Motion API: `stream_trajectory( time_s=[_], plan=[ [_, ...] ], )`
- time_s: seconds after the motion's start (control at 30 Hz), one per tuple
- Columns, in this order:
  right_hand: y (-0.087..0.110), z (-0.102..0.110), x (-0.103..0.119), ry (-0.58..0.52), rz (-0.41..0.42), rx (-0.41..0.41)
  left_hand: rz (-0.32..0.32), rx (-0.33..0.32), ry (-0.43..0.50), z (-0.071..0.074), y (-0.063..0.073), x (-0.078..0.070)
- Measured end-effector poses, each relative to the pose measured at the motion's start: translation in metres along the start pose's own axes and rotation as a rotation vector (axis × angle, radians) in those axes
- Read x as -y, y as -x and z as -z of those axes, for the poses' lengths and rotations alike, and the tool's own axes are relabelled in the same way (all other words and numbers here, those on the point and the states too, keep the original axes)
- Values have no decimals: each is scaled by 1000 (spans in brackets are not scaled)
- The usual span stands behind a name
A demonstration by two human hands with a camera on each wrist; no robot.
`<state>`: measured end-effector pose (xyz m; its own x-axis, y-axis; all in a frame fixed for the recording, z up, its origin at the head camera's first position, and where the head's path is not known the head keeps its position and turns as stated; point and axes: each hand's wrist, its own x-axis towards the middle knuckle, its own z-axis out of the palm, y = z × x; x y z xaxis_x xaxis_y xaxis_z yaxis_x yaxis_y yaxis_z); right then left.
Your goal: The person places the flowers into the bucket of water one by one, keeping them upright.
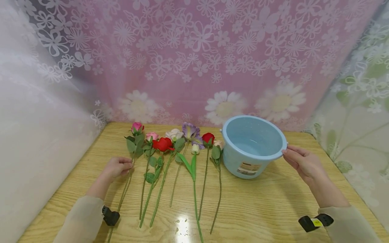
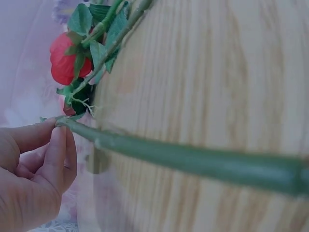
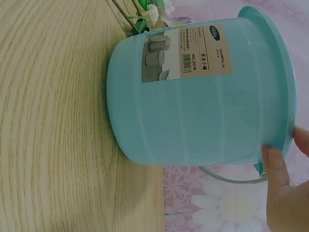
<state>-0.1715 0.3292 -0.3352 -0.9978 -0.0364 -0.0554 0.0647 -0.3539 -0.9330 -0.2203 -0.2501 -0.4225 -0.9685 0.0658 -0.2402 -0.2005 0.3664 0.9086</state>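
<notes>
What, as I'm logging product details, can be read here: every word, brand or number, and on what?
"NO.2018": label on the bucket.
"百合小桶": same label.
"COLORFUL", probably then "Life": same label.
Oval brand mark, small print: too blurred.
Yellow sticker, right wrist camera: too small.

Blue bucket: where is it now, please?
In the head view, the blue bucket is right of centre, beside the flowers, held at its rim by the right hand.
</notes>
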Motion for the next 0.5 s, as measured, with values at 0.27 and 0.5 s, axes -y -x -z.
stream_trajectory(
  time_s=[0.27, 0.5],
  plan=[
    [0, 0, 0, -4, -8, -2, 8, 0, 28, 0, 3, -9],
    [1, 0, 2, 10, -11, -12, -18, -13, 59, 0, 5, -16]
  ],
)
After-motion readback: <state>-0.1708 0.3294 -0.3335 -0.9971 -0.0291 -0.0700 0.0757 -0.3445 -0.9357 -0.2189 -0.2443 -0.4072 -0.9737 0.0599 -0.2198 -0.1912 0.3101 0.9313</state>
